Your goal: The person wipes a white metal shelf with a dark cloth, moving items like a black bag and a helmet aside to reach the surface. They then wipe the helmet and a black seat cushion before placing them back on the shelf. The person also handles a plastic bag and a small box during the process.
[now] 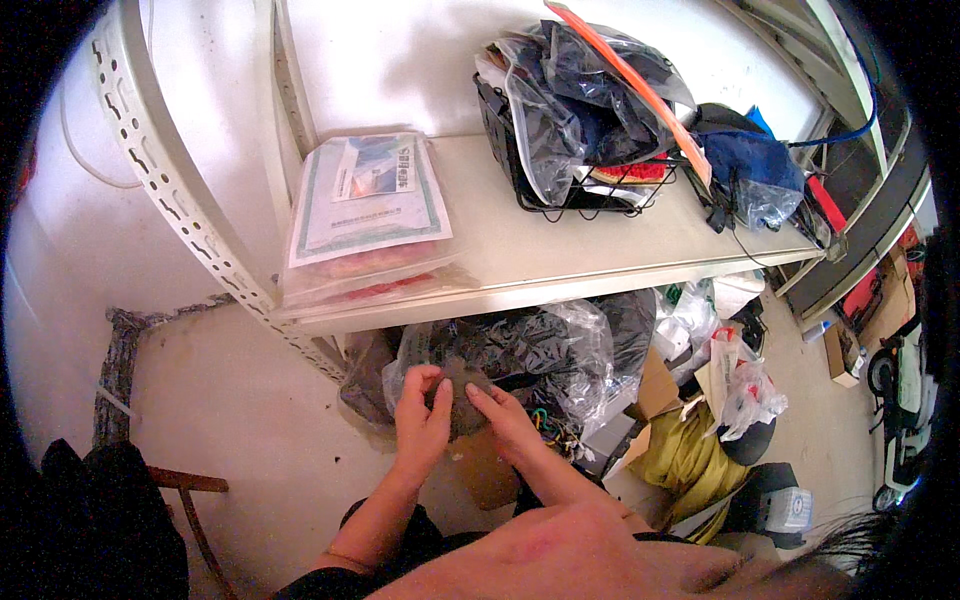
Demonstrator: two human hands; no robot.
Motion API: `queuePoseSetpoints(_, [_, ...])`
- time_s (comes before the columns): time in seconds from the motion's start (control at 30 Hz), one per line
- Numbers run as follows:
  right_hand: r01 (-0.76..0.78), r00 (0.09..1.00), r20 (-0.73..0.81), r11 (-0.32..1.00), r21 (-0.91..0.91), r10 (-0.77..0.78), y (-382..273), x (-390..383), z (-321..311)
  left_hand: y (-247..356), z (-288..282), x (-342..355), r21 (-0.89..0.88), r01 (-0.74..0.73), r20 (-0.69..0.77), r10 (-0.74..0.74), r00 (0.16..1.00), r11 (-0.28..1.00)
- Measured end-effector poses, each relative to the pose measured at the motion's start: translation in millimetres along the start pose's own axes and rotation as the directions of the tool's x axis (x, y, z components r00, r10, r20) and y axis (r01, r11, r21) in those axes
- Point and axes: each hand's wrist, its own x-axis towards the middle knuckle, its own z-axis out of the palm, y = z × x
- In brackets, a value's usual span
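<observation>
Forearms [378, 518] rise from the lower edge of the view and slant inward, the left one leaning right and the right one leaning left, so that the two bare hands meet close together below the front edge of a cream metal shelf [462, 205], toward its left front corner. The left hand [422, 415] stands nearly upright with its back turned outward, its fingers bent over at the top and its thumb pointing up beside them. The right hand [505, 420] tilts up and to the left, thumb stretched forward along the near face of a dark grey, soft-looking crumpled piece [460, 400]. That piece sits between the hands, clamped at its left side by the left and at its right side by the right; the right hand's fingers behind it are hidden, and its material is hard to tell. Just beyond the fingertips, under the shelf's front edge, lies a large clear plastic bag with black contents [515, 345]. A flat brown panel [482, 470] shows below the hands, between the forearms.
</observation>
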Motion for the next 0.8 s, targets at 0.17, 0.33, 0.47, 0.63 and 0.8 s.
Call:
queuePoseSetpoints(0.17, [0.249,0.968,0.030,0.960,-0.128,-0.247,4,1,-1,-2,-2,2,-0.018,-0.003,-0.035,0.003,0.999,1.000])
queuePoseSetpoints(0.33, [0.409,0.868,0.048,0.656,-0.635,-0.494,-6,3,-7,0,-3,7,0.086,-0.073,-0.044,0.077,0.996,0.994])
queuePoseSetpoints(0.47, [0.312,0.948,-0.029,0.944,-0.108,-0.316,4,12,-7,-15,-3,7,-0.077,0.082,0.040,-0.079,0.996,0.994])
queuePoseSetpoints(0.63, [0.255,0.966,-0.067,0.960,0.113,-0.249,-7,0,3,-18,-1,1,-0.022,0.257,0.157,-0.251,0.955,0.966])
queuePoseSetpoints(0.8, [0.201,0.980,-0.018,0.975,0.098,-0.200,-3,4,-3,-9,-1,2,-0.070,0.333,0.199,-0.314,0.928,0.940])
